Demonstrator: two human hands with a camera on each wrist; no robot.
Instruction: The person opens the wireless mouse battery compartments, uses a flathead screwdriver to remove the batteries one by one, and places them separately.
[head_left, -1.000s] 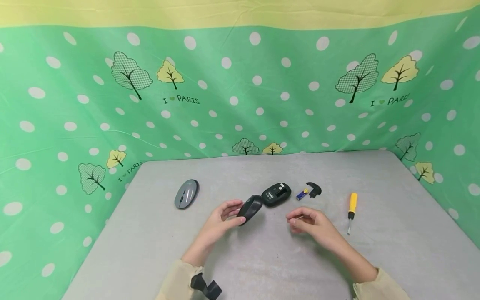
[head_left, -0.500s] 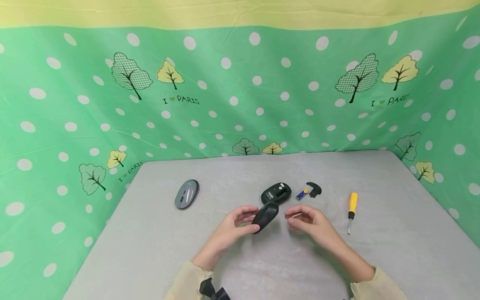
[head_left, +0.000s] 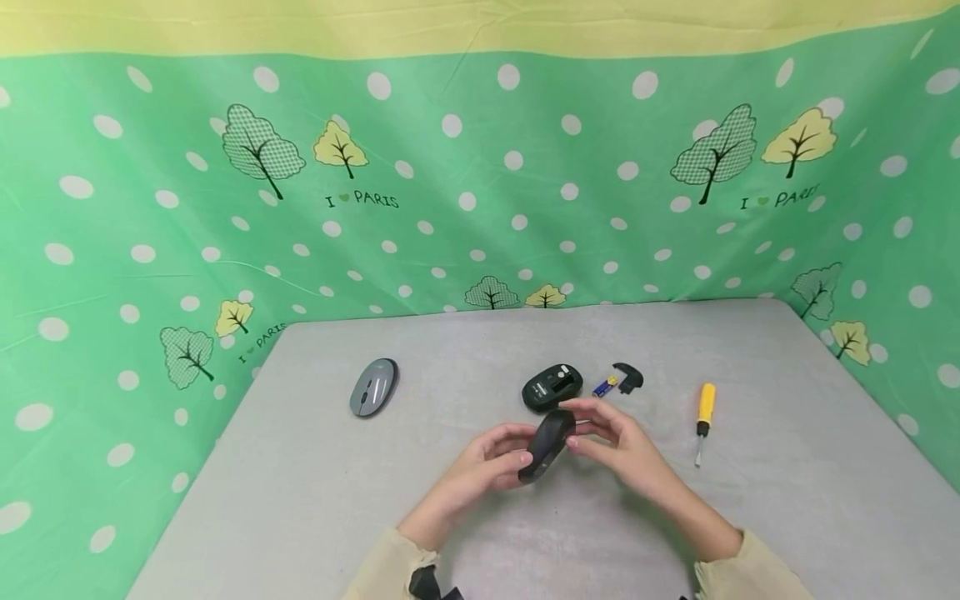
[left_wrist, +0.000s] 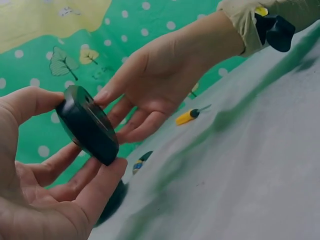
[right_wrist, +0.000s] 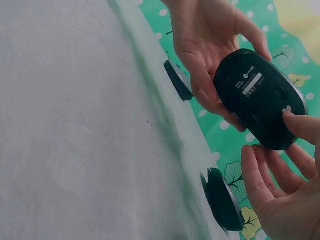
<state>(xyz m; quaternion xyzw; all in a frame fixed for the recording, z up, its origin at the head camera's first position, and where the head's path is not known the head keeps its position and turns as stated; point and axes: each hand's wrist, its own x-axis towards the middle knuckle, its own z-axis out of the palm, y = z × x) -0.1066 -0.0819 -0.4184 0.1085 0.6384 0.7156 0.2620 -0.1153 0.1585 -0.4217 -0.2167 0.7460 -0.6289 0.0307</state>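
Note:
A black computer mouse (head_left: 547,447) is held up on edge between both hands, above the table. My left hand (head_left: 491,460) grips one end, thumb on one edge and fingers on the other. At the opposite end, my right hand (head_left: 618,442) holds it with the thumb on its underside and fingers behind. The right wrist view shows the label and a small switch on the underside of this mouse (right_wrist: 260,100). Just beyond the hands lies a second black mouse (head_left: 546,389), bottom up, its battery slot uncovered.
To the right of the upturned mouse are a blue-and-yellow battery (head_left: 604,386) and a black battery cover (head_left: 632,377). A yellow-handled screwdriver (head_left: 705,408) lies farther right on the grey table (head_left: 300,500). At the left rests a grey mouse (head_left: 373,387). Green patterned cloth (head_left: 480,167) hangs behind.
My left hand has carried the black mouse rightward and nearer the body. The right hand, bare of anything before, has taken hold of its other end.

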